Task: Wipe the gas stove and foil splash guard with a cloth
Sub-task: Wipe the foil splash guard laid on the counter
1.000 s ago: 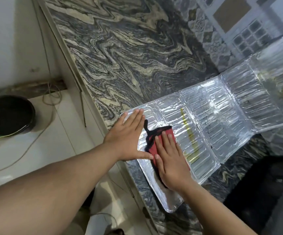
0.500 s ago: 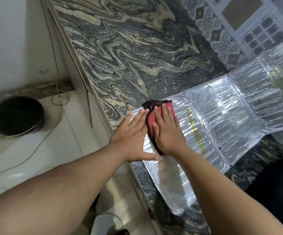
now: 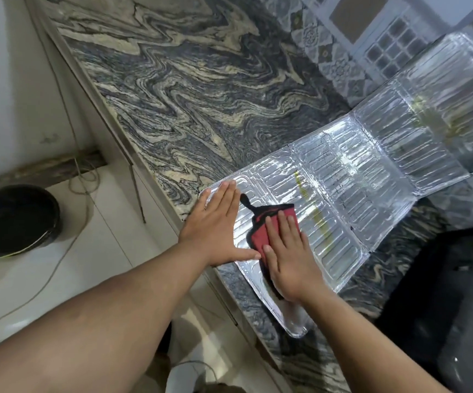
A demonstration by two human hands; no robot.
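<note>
The left hand (image 3: 215,231) lies flat, steadying the foil splash guard (image 3: 351,177); the right hand (image 3: 292,256) presses the cloth (image 3: 269,222) flat. Yellow streaks remain at centre; the stove looks not yet wiped.

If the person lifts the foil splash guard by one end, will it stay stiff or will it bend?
The foil splash guard will probably bend: it is thin embossed sheet with fold lines between panels. It is likely light and apt to slide, perhaps why the left hand presses its end flat while the right hand presses the cloth.
</note>
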